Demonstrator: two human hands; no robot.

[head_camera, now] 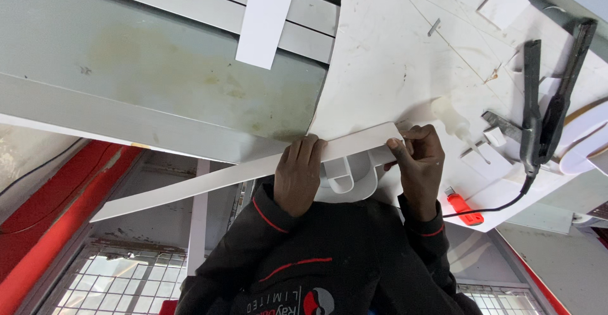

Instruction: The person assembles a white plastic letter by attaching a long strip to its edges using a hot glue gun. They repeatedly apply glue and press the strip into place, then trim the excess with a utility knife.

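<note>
I work in a fabrication workshop, at a scuffed white cutting board [405, 55] marked with score lines and littered with offcuts. A black flat iron [546, 122] on its cord, a small glue bottle [453, 120] and a red utility knife [464, 208] lie by me, with a stained grey metal bench [158, 61] and wire mesh [133, 283] around
</note>
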